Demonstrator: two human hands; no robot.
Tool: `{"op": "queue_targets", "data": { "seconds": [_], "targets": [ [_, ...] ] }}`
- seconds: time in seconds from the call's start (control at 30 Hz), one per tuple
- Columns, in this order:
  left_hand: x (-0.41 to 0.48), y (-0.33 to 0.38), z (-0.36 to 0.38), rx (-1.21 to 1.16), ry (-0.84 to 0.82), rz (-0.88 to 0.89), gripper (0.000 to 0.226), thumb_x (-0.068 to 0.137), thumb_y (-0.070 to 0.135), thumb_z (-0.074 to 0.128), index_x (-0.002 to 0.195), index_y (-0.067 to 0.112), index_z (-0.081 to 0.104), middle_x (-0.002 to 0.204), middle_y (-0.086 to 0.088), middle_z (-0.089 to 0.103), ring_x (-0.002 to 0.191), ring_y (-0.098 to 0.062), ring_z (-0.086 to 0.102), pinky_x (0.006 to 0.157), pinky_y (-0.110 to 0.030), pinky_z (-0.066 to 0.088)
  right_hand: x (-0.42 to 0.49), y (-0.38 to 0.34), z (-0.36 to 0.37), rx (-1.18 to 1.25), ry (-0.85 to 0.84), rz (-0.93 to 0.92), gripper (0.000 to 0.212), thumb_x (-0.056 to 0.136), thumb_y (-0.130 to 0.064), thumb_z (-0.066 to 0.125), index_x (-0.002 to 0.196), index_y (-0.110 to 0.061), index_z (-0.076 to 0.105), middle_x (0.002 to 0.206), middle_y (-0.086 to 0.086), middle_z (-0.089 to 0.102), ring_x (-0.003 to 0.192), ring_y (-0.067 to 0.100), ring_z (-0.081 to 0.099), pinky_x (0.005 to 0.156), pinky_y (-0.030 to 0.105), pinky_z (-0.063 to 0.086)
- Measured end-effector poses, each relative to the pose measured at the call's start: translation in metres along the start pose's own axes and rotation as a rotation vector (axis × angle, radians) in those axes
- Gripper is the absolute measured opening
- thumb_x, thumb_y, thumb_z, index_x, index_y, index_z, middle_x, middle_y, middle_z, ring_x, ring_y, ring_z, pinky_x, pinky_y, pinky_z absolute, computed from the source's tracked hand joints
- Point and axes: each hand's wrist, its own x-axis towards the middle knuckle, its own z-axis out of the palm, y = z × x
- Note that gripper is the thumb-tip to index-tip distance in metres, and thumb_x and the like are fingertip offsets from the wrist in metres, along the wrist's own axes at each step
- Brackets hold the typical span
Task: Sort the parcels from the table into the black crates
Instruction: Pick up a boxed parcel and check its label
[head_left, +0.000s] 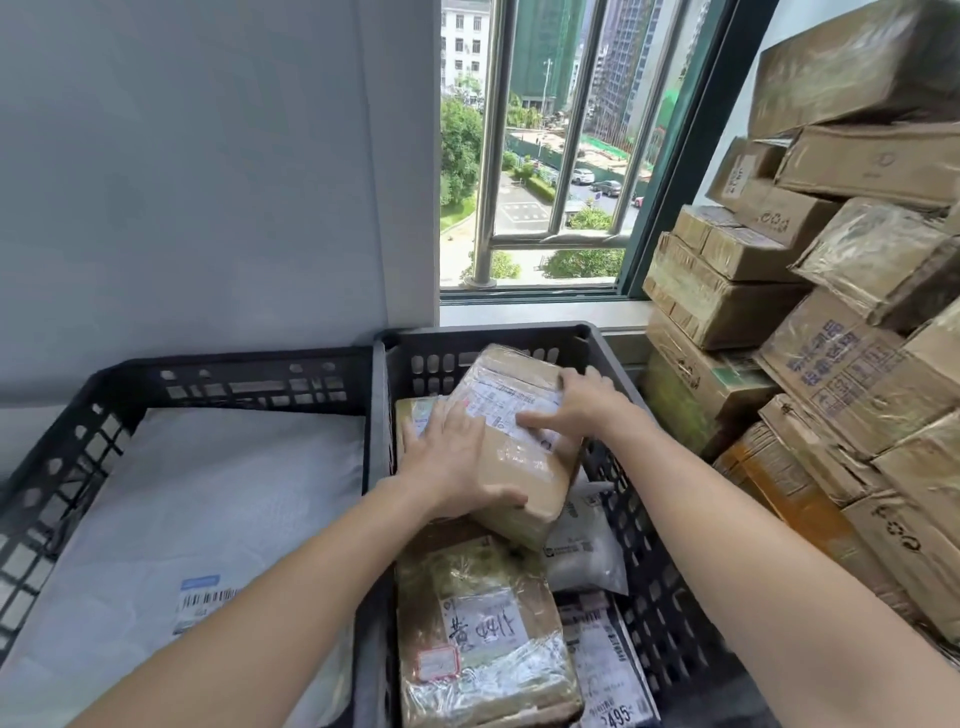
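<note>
Two black crates stand side by side below the window. Inside the right crate (613, 364) a brown taped parcel (524, 467) with a white label lies tilted on top of other parcels. My left hand (452, 457) lies flat on its near left side, thumb hooked at its front edge. My right hand (576, 405) presses on its label and far right corner with fingers spread. A second taped brown parcel (483, 629) with handwriting lies nearer to me in the same crate. The left crate (249, 379) holds a large white mailer bag (208, 509).
A tall stack of brown cardboard boxes (831, 322) fills the right side, close to the right crate. White and grey mailer bags (587, 545) lie under the parcels. A barred window (545, 156) is straight ahead, a grey wall to the left.
</note>
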Motion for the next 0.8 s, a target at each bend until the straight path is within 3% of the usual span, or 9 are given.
{"op": "queue_targets", "data": {
  "seconds": [0.07, 0.17, 0.2, 0.3, 0.4, 0.47, 0.53, 0.7, 0.8],
  "targets": [
    [-0.001, -0.003, -0.004, 0.028, 0.018, 0.001, 0.107, 0.072, 0.084, 0.053, 0.150, 0.017, 0.023, 0.165, -0.009, -0.004, 0.151, -0.033, -0.010, 0.115, -0.067, -0.001, 0.002, -0.004, -0.004, -0.057, 0.014, -0.067, 0.110, 0.060, -0.084, 0.066, 0.146, -0.023, 0.033, 0.146, 0.014, 0.037, 0.135, 0.031, 0.034, 0.109, 0.046, 0.037],
    [-0.013, 0.020, -0.001, 0.091, 0.137, 0.017, 0.084, 0.085, 0.071, 0.051, 0.144, 0.013, 0.032, 0.156, -0.018, 0.025, 0.143, -0.035, 0.017, 0.113, -0.068, 0.012, 0.002, -0.002, -0.010, -0.096, -0.048, -0.029, 0.115, 0.061, -0.087, 0.062, 0.152, -0.028, 0.023, 0.146, 0.017, 0.039, 0.135, 0.035, 0.035, 0.106, 0.047, 0.037],
    [-0.018, 0.030, 0.001, 0.070, 0.126, 0.004, 0.087, 0.087, 0.072, 0.046, 0.146, 0.011, 0.029, 0.155, -0.020, 0.026, 0.142, -0.038, 0.018, 0.112, -0.069, 0.012, 0.002, 0.000, -0.011, -0.119, -0.066, 0.003, 0.116, 0.060, -0.090, 0.058, 0.152, -0.028, 0.023, 0.147, 0.017, 0.038, 0.136, 0.035, 0.034, 0.105, 0.047, 0.037],
    [-0.025, 0.041, 0.008, -0.042, -0.077, -0.058, 0.113, 0.078, 0.082, 0.047, 0.156, 0.011, 0.005, 0.164, -0.017, -0.001, 0.148, -0.045, -0.009, 0.111, -0.072, 0.004, -0.001, 0.000, -0.010, -0.191, -0.085, 0.053, 0.121, 0.059, -0.097, 0.046, 0.152, -0.021, 0.028, 0.148, 0.014, 0.043, 0.136, 0.036, 0.036, 0.104, 0.047, 0.038],
    [-0.021, 0.022, 0.004, -0.053, -0.097, -0.023, 0.100, 0.091, 0.047, 0.060, 0.156, 0.014, -0.008, 0.163, -0.015, -0.017, 0.147, -0.041, -0.022, 0.116, -0.064, 0.011, 0.000, -0.005, -0.008, -0.224, -0.077, 0.111, 0.116, 0.067, -0.094, 0.038, 0.152, -0.016, 0.029, 0.144, 0.012, 0.051, 0.129, 0.036, 0.048, 0.102, 0.048, 0.043],
    [-0.014, 0.006, -0.005, -0.098, -0.026, 0.001, 0.084, 0.093, 0.019, 0.056, 0.157, 0.015, 0.001, 0.164, -0.014, -0.013, 0.149, -0.036, -0.019, 0.119, -0.058, 0.018, 0.000, -0.005, -0.007, -0.229, -0.078, 0.162, 0.101, 0.079, -0.086, 0.033, 0.150, -0.013, 0.034, 0.144, 0.013, 0.051, 0.128, 0.036, 0.050, 0.103, 0.050, 0.043],
    [-0.004, -0.008, -0.013, -0.131, 0.053, 0.005, 0.075, 0.092, 0.006, 0.051, 0.156, 0.020, 0.012, 0.164, -0.010, -0.011, 0.150, -0.037, -0.010, 0.117, -0.053, 0.026, -0.001, -0.004, -0.002, -0.241, -0.089, 0.154, 0.085, 0.091, -0.075, 0.026, 0.144, -0.012, 0.045, 0.144, 0.013, 0.051, 0.129, 0.035, 0.049, 0.105, 0.050, 0.041],
    [0.014, -0.014, -0.017, -0.233, 0.042, -0.026, 0.070, 0.098, 0.019, 0.051, 0.156, 0.023, 0.014, 0.163, -0.007, -0.010, 0.147, -0.038, 0.010, 0.113, -0.049, 0.033, -0.001, -0.005, 0.013, -0.149, 0.042, 0.038, 0.064, 0.099, -0.061, 0.027, 0.145, -0.019, 0.043, 0.139, 0.016, 0.052, 0.122, 0.034, 0.053, 0.097, 0.045, 0.047],
    [0.017, -0.009, -0.008, -0.340, 0.066, -0.041, 0.074, 0.098, 0.029, 0.057, 0.157, 0.021, 0.013, 0.163, -0.006, -0.015, 0.148, -0.037, 0.012, 0.117, -0.050, 0.027, 0.001, 0.000, 0.013, -0.076, 0.043, 0.035, 0.065, 0.098, -0.061, 0.031, 0.151, -0.023, 0.032, 0.147, 0.020, 0.041, 0.129, 0.038, 0.046, 0.105, 0.047, 0.041]
  ]
}}
